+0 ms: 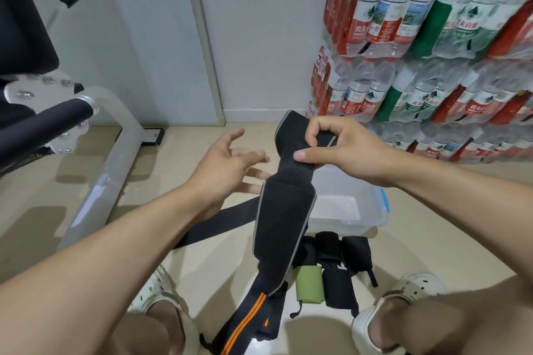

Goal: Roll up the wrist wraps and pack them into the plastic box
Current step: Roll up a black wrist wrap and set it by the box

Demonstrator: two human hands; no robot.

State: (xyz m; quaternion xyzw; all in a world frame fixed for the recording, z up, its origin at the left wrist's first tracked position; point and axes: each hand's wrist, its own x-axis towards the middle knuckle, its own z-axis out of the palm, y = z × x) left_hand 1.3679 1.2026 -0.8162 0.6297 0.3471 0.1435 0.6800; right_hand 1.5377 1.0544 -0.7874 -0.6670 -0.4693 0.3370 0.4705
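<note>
While the right hand (343, 150) pinches the upper part of a black wrist wrap (284, 228) between thumb and curled fingers, the wrap hangs unrolled in front of the plastic box (372, 210), its lower end dangling on the person's side of the box. The left hand (230, 164) hovers to the left of the box with fingers spread and relaxed, holding nothing. To roll well, the person would likely bring the left hand to the hanging end, pull the fabric flat and taut, then wind it tightly so the edges stay aligned. Just nearer than the box lie a green roll (308, 287) and several black rolled wraps (340, 271); left of the box a black strap (219, 225) lies flat on the floor. As far as its visible bottom shows, the box holds nothing.
</note>
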